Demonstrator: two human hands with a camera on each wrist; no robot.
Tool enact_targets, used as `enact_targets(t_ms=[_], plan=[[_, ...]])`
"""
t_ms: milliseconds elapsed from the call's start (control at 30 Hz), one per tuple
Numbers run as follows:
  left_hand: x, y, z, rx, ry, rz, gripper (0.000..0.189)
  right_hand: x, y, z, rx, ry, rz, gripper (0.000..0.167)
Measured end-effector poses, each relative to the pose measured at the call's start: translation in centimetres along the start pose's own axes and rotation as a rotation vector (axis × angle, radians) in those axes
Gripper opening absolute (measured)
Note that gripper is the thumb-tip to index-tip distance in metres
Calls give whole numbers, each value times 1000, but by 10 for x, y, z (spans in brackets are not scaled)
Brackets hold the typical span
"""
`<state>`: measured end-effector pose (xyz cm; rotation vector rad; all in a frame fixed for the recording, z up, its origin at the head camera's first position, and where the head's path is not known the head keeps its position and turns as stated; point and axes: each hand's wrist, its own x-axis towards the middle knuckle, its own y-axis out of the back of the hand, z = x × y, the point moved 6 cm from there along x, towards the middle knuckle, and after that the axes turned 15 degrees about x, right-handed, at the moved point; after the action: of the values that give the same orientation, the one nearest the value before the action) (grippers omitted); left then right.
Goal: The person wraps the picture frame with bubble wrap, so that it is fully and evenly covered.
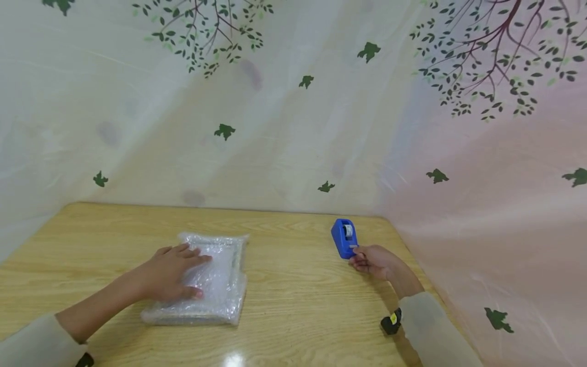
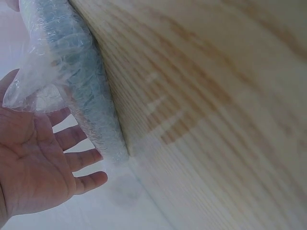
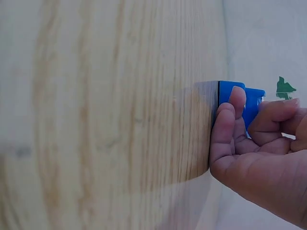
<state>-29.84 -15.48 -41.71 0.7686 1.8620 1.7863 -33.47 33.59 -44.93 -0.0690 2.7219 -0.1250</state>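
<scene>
A flat rectangular package in clear bubble wrap (image 1: pixel 220 278) lies on the left half of the table. My left hand (image 1: pixel 171 272) rests on its left side with the fingers spread; in the left wrist view the hand (image 2: pixel 41 158) is beside the package's thick wrapped edge (image 2: pixel 79 62). A blue tape dispenser (image 1: pixel 341 242) holding a roll of tape (image 1: pixel 348 231) stands near the back right. At its near end my right hand (image 1: pixel 376 261) pinches the tape end, thumb and forefinger close together. Up close, the right hand (image 3: pixel 264 143) partly hides the dispenser (image 3: pixel 231 88).
The wood-grain table (image 1: pixel 293 306) reaches back to a pale sheet (image 1: pixel 275 153) printed with leaves and branches. Another stretch of the sheet (image 1: pixel 504 244) hangs along the right edge. A small black device (image 1: pixel 391 323) is strapped at the right wrist.
</scene>
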Motion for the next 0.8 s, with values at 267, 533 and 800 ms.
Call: enact_targets(t_ms=[267, 533, 800], plan=[[1, 1, 1, -2, -3, -4, 83, 0, 4, 3, -13, 42, -28, 36], [1, -1, 0, -9, -5, 5, 83, -6, 3, 3, -49, 46, -13, 33], [1, -2, -1, -11, 0, -3, 83, -16, 2, 3, -109, 58, -33, 24]])
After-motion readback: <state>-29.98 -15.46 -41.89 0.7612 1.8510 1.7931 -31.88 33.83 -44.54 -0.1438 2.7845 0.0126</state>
